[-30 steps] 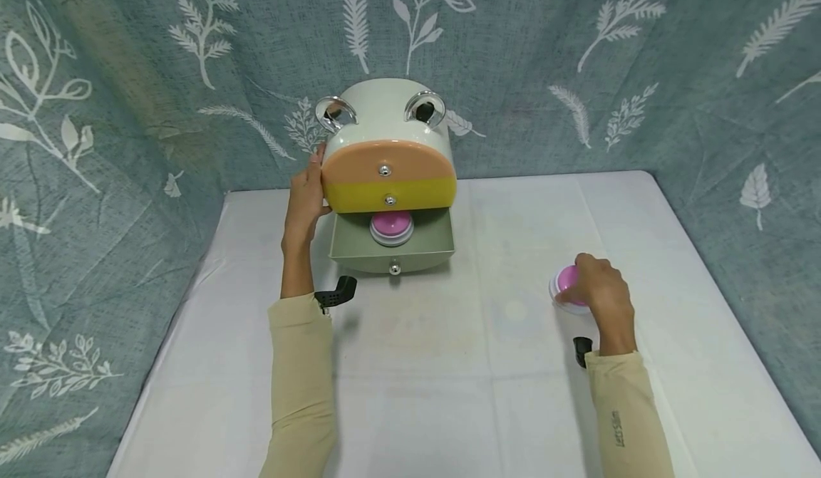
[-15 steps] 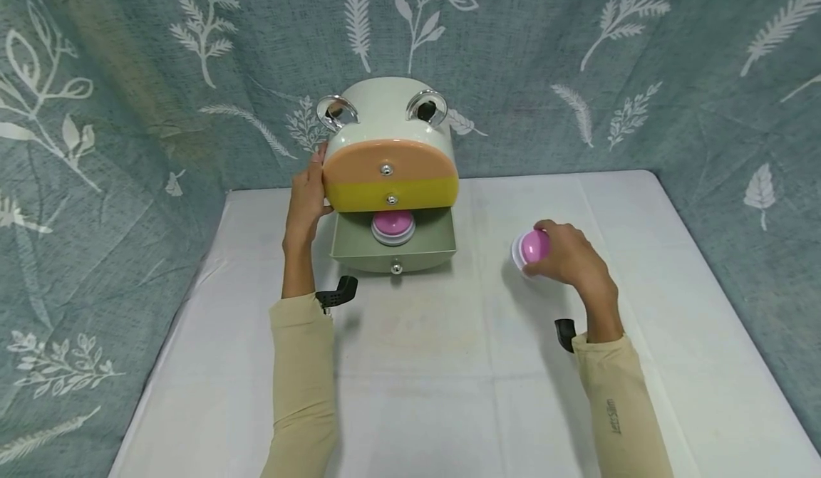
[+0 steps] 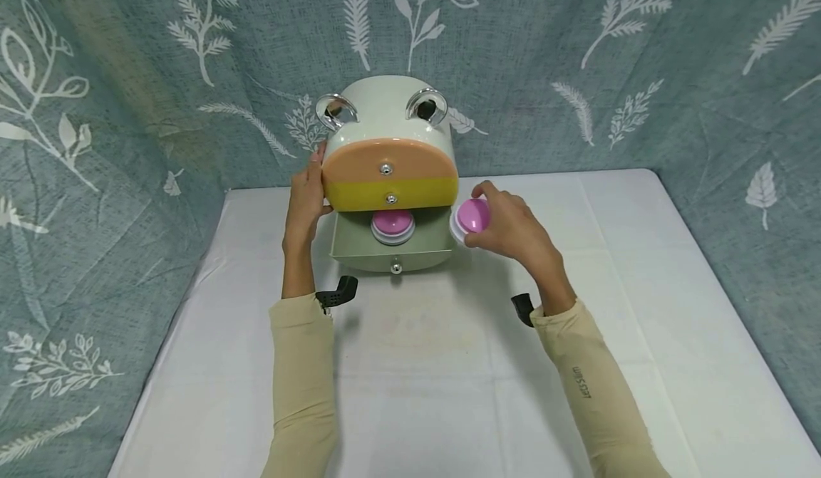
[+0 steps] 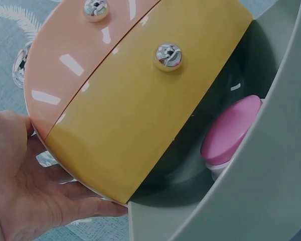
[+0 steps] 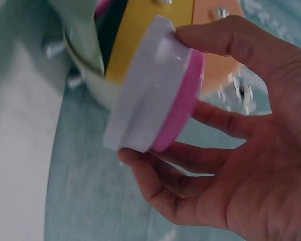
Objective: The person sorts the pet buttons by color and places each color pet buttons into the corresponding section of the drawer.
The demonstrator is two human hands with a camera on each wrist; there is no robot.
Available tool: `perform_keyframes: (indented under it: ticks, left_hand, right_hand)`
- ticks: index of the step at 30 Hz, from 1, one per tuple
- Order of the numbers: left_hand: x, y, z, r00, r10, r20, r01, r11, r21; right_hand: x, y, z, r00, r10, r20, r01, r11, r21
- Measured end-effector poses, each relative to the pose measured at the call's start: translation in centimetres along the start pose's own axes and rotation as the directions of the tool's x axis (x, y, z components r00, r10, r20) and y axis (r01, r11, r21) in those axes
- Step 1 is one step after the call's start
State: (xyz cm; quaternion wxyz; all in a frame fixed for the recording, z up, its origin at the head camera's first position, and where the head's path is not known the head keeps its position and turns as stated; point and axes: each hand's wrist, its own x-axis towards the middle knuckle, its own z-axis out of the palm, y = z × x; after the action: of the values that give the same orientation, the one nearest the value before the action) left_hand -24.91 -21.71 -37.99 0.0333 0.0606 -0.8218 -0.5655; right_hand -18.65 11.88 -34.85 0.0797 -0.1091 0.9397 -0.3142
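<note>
A duck-faced drawer box [image 3: 388, 118] with a white body and silver ring eyes stands at the back of the table. Its green bottom drawer [image 3: 359, 258] is pulled out, and a round push button [image 3: 393, 221] with a pink dome and white base sits inside. My left hand [image 3: 303, 204] rests against the box's left side, fingers extended along it and thumb at the lower front edge. With thumb and fingers my right hand [image 3: 513, 230] grips a second pink push button [image 5: 155, 95] by its white rim. It is tilted beside the drawer's right edge.
Orange [image 3: 359, 161] and yellow [image 3: 359, 196] drawers above, with silver knobs, are closed. A white cloth covers the table [image 3: 410, 392]. Green leaf-patterned curtains [image 3: 526, 72] hang behind and at both sides. A black wrist-camera mount [image 3: 338, 293] sticks out from each sleeve.
My right hand has lifted its push button from the right of the table and carried it left to the drawer's right edge. My left hand has stayed on the box.
</note>
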Motion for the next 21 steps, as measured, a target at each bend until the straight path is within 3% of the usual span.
perform_keyframes:
  ticks: [10, 15, 21]
  left_hand:
    - [0.1, -0.2, 0.0, 1.0, 0.002, -0.019, -0.002, 1.0, -0.013]
    - [0.1, -0.3, 0.1, 1.0, -0.002, -0.008, 0.002, 1.0, -0.016]
    - [0.1, -0.3, 0.1, 1.0, 0.013, -0.006, -0.013, 1.0, -0.018]
  right_hand:
    - [2.4, -3.0, 5.6, 0.992, -0.117, -0.053, 0.118, 0.993, 0.016]
    - [3.0, -3.2, 7.7, 0.984, -0.128, -0.122, 0.13, 0.991, 0.008]
    - [4.0, -3.2, 9.0, 0.981, -0.134, -0.139, 0.136, 0.991, -0.001]
